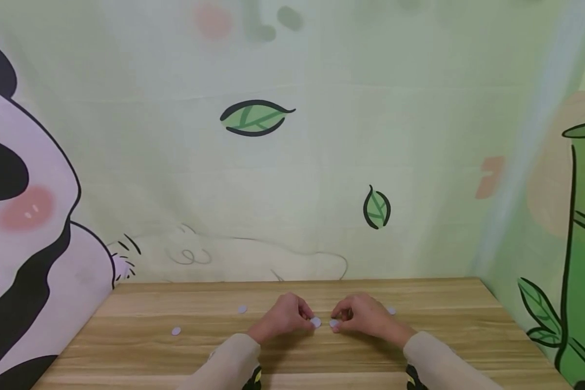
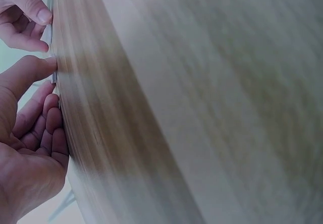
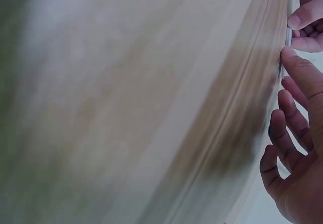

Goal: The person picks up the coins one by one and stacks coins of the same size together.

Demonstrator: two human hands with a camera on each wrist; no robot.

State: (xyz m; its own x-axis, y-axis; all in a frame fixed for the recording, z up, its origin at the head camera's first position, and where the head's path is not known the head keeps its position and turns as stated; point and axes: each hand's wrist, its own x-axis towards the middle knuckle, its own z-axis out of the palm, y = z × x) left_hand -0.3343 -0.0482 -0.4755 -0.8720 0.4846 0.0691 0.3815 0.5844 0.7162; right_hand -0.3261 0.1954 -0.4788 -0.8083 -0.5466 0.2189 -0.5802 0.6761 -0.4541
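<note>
In the head view, my left hand (image 1: 288, 314) pinches a small white disc (image 1: 316, 322) between thumb and fingers, close over the wooden table. Facing it, my right hand (image 1: 363, 315) pinches a second white disc (image 1: 333, 323). A narrow gap separates the two discs. From the left wrist, the left hand (image 2: 35, 148) shows its thumb and index tip on the thin edge of its disc (image 2: 53, 76), other fingers curled. The right wrist view has the right hand (image 3: 303, 133) with thumb and index tip together, other fingers loosely bent.
More white discs lie on the wooden table (image 1: 146, 309): one disc (image 1: 176, 331) at the far left, another disc (image 1: 242, 309) left of the left hand, and a third disc (image 1: 391, 311) behind the right wrist. A printed cloth backdrop (image 1: 312, 162) hangs behind the table's back edge.
</note>
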